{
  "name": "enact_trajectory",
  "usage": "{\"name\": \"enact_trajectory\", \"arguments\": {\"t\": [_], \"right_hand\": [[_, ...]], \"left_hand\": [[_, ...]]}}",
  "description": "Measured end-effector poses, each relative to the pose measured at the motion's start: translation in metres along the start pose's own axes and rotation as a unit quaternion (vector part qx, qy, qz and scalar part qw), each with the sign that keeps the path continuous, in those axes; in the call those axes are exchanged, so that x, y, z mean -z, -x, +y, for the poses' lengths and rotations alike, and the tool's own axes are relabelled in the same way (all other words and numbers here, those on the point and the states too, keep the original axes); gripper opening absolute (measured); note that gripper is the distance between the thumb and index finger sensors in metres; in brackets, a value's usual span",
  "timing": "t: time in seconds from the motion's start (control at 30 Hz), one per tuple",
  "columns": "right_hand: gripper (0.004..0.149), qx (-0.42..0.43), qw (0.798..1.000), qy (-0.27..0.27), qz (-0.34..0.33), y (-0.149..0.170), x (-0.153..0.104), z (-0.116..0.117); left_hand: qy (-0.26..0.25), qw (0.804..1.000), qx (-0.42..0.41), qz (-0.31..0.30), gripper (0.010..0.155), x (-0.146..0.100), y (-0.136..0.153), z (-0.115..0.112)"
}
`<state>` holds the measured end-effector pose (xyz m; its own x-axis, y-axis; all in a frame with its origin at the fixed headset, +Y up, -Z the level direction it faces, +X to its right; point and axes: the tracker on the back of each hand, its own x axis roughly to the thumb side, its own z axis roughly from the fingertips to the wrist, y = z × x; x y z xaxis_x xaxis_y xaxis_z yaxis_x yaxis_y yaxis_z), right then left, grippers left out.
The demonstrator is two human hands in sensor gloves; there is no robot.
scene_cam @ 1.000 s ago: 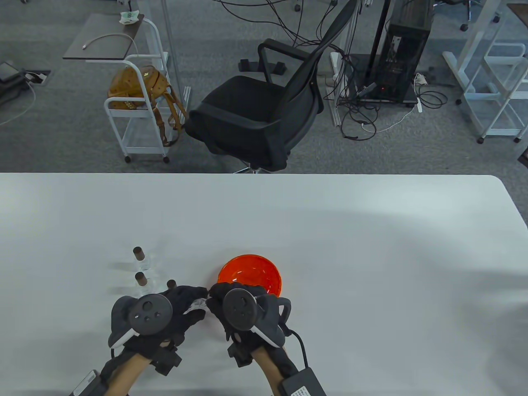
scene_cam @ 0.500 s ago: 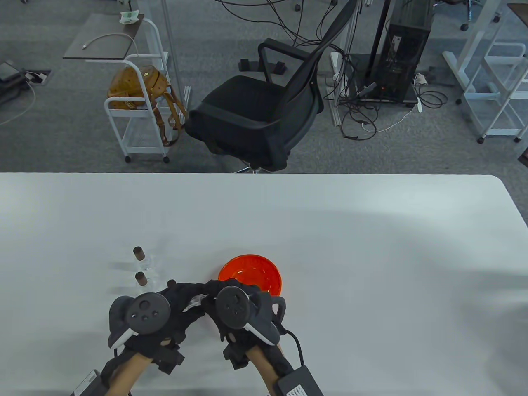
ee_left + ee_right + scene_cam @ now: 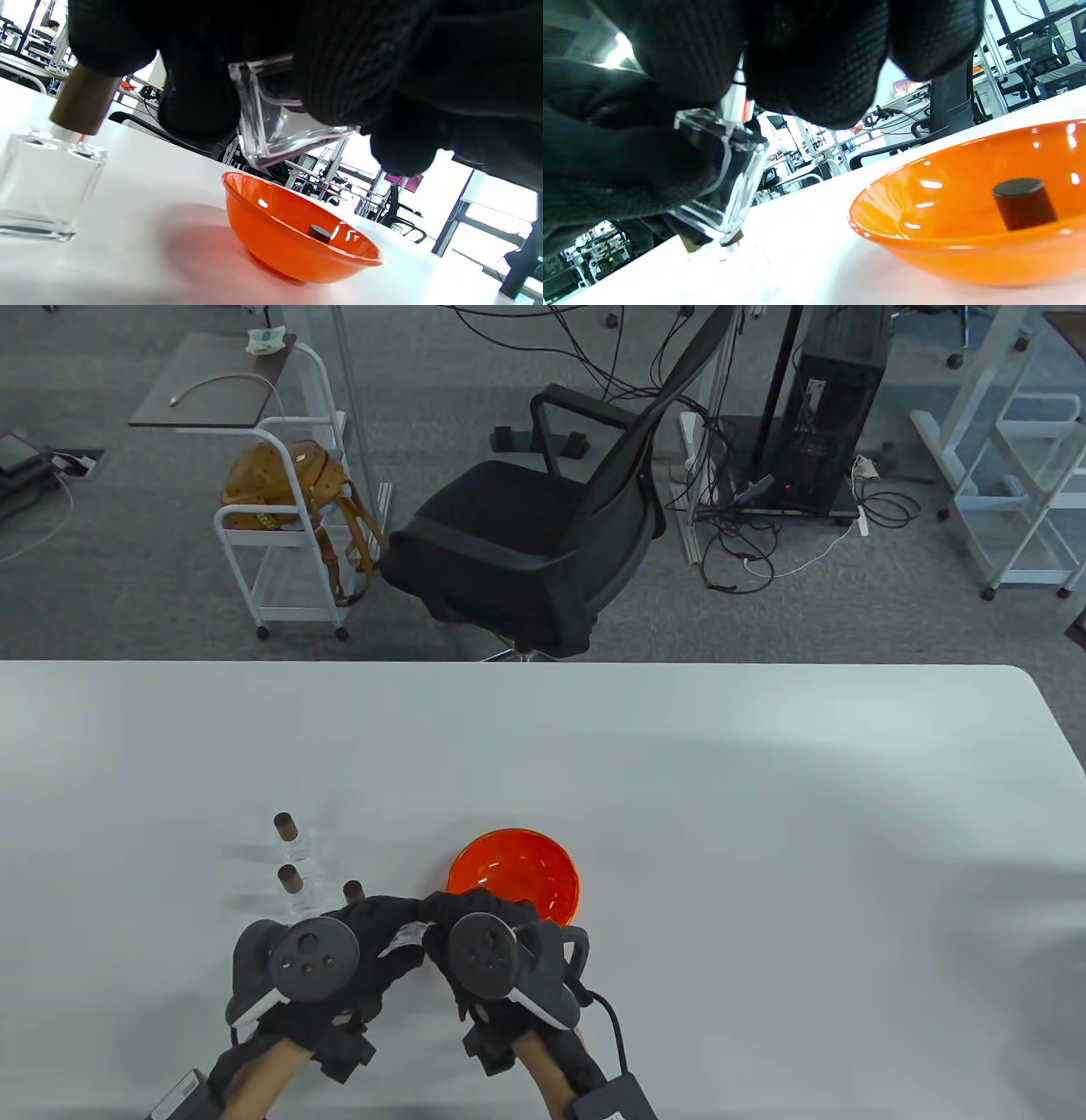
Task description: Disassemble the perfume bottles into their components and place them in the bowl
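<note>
Just in front of the orange bowl (image 3: 514, 872), my two hands meet over one clear glass perfume bottle (image 3: 413, 931). My left hand (image 3: 386, 933) grips its square body (image 3: 280, 123), tilted and lifted off the table. My right hand (image 3: 450, 912) pinches the silver spray head (image 3: 734, 99) at the bottle's neck. A dark cap (image 3: 1024, 203) lies inside the bowl (image 3: 967, 250), also seen in the left wrist view as the cap (image 3: 319, 233) in the bowl (image 3: 271, 228).
Three more clear bottles with brown caps stand left of the bowl: one at the back (image 3: 284, 824), one in the middle (image 3: 291, 880), one just beyond my left hand (image 3: 353, 890). The nearest bottle (image 3: 42, 182) is close to my left fingers.
My right hand has slid left over the bottle's top and turned a little. Both hands have drifted slightly toward me. The bottle stays held between them.
</note>
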<state>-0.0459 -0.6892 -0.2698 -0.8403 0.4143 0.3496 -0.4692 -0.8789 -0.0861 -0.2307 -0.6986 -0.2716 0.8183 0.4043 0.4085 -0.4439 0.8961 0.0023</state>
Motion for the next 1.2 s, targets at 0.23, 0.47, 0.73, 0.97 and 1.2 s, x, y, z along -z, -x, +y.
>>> {"name": "enact_trajectory", "arguments": {"t": [0.23,0.47,0.73,0.97,1.2], "right_hand": [[0.048,-0.002,1.0,0.005,0.002,0.002,0.0008,0.0013],[0.042,-0.014,1.0,0.02,-0.006,0.0006,0.0,0.0016],[0.04,-0.03,0.999,0.029,-0.01,-0.0009,-0.0011,0.0027],[0.043,-0.043,0.998,0.034,-0.015,-0.0007,-0.0013,0.0046],[0.047,-0.034,0.999,0.022,-0.014,0.0003,-0.0007,0.0047]], "left_hand": [[0.002,1.0,-0.001,0.003,0.054,0.0007,0.0001,-0.0021],[0.006,1.0,-0.01,-0.002,0.054,-0.001,0.0005,-0.0019],[0.01,1.0,-0.013,0.004,0.054,-0.0006,0.0022,-0.0021],[0.012,1.0,-0.024,0.012,0.054,0.0002,0.0047,-0.0021],[0.003,1.0,-0.02,0.009,0.054,0.0026,0.0041,-0.0021]]}}
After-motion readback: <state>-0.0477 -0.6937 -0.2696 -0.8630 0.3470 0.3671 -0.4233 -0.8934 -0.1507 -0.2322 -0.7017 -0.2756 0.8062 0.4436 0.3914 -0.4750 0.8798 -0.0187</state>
